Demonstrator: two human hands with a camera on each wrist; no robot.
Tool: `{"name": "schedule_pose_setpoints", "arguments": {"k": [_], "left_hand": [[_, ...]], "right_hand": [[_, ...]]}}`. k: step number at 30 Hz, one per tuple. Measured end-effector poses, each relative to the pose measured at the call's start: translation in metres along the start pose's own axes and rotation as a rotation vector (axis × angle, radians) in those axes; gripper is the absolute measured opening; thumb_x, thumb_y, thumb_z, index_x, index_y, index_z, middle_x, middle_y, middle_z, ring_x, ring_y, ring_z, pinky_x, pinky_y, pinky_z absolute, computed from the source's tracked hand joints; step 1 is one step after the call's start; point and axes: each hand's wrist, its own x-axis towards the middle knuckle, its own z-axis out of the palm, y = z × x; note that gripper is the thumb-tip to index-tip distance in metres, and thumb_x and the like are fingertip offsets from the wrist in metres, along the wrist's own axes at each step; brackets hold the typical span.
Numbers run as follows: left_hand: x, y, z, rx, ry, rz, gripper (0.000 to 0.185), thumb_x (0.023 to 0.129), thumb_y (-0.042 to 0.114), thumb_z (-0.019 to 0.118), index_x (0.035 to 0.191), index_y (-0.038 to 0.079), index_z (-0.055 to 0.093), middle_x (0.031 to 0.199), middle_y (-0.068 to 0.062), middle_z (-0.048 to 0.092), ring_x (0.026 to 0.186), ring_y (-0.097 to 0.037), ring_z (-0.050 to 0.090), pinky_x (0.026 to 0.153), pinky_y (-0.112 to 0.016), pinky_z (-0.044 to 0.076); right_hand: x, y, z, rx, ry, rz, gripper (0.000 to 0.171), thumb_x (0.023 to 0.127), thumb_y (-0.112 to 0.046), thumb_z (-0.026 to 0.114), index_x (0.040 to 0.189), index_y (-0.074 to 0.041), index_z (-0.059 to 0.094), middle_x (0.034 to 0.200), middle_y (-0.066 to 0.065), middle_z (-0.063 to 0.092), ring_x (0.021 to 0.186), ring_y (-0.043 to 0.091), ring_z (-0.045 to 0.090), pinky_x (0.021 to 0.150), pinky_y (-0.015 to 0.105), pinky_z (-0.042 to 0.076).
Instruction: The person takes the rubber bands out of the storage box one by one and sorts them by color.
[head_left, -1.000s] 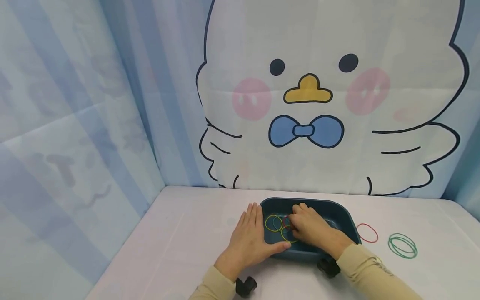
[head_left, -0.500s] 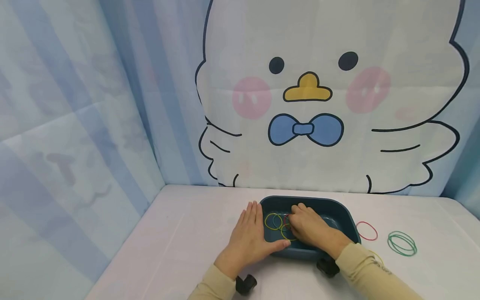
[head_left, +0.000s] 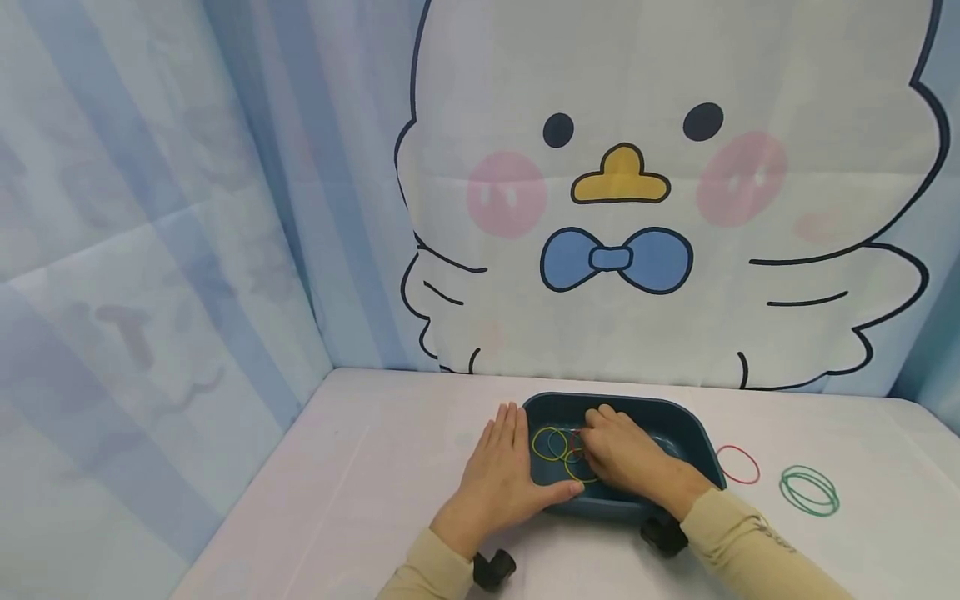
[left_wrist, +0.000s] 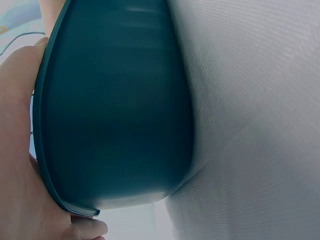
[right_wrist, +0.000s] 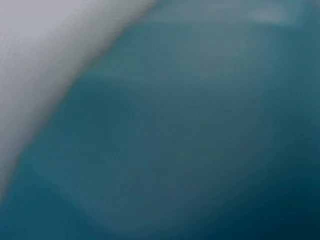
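A dark blue-green tray (head_left: 611, 508) stands on the table in front of the person. The left hand (head_left: 495, 479) lies along its left end, fingers straight and the thumb stretched over the front rim. In the left wrist view this hand (left_wrist: 20, 120) rests along the tray rim (left_wrist: 41, 125). The right hand (head_left: 626, 452) reaches inside with curled fingers, beside a yellow rubber band (head_left: 534, 446) and a red rubber band (head_left: 576, 434) on the floor. Its fingertips are hidden, so I cannot tell whether they pinch a band. The right wrist view shows only the blurred tray wall (right_wrist: 165, 130).
To the right of the tray lie a red rubber band (head_left: 758, 471) and several overlapping green rubber bands (head_left: 785, 492). Black wrist-camera mounts (head_left: 493, 572) hang below the wrists. A printed curtain (head_left: 615, 333) rises behind the table (head_left: 352, 467).
Both hands stay nearly still on and in the tray. The yellow band glimpsed beside the right sleeve half a second ago is now hidden. The head view has shifted slightly.
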Motion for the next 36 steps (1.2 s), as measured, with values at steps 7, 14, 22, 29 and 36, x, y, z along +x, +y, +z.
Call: {"name": "schedule_pose_setpoints", "arguments": {"k": [7,14,22,29,36], "left_hand": [[0.0,0.0,0.001,0.015,0.003,0.005,0.124,0.078,0.09,0.041,0.157,-0.003,0.015,0.165,-0.021,0.015,0.155,-0.032,0.011,0.125,-0.047,0.019],[-0.001,-0.001,0.002,0.015,0.008,-0.006,0.125,0.077,0.09,0.042,0.157,-0.002,0.015,0.165,-0.02,0.015,0.155,-0.031,0.012,0.125,-0.047,0.018],[-0.001,0.001,0.002,0.01,0.012,-0.006,0.125,0.077,0.089,0.044,0.157,-0.002,0.016,0.165,-0.02,0.016,0.155,-0.031,0.012,0.125,-0.047,0.019],[-0.002,0.003,0.0,0.028,0.03,0.006,0.125,0.077,0.09,0.043,0.156,-0.004,0.019,0.164,-0.022,0.019,0.154,-0.032,0.014,0.125,-0.047,0.02],[-0.001,0.003,0.001,0.021,0.025,0.004,0.126,0.076,0.091,0.042,0.156,-0.003,0.017,0.164,-0.021,0.017,0.154,-0.032,0.014,0.125,-0.047,0.019]], "right_hand": [[-0.001,0.004,-0.005,0.006,0.016,-0.021,0.016,0.084,-0.007,0.071,0.072,-0.011,0.062,0.073,-0.003,0.042,0.068,0.014,0.033,0.059,0.027,0.028],[-0.003,0.003,-0.011,-0.009,0.022,0.0,0.017,0.084,-0.007,0.071,0.071,-0.012,0.061,0.072,-0.004,0.041,0.069,0.013,0.032,0.06,0.026,0.028],[-0.005,0.005,-0.021,-0.035,0.111,-0.04,0.015,0.083,-0.009,0.075,0.072,-0.011,0.064,0.072,-0.004,0.044,0.069,0.013,0.036,0.061,0.029,0.036],[-0.008,0.008,-0.029,-0.044,0.129,-0.035,0.016,0.081,-0.009,0.077,0.073,-0.013,0.064,0.074,-0.004,0.045,0.072,0.013,0.038,0.063,0.029,0.038],[-0.011,0.01,-0.036,-0.065,0.096,0.01,0.014,0.081,-0.01,0.077,0.075,-0.014,0.066,0.078,-0.003,0.048,0.074,0.014,0.04,0.065,0.031,0.038]]}}
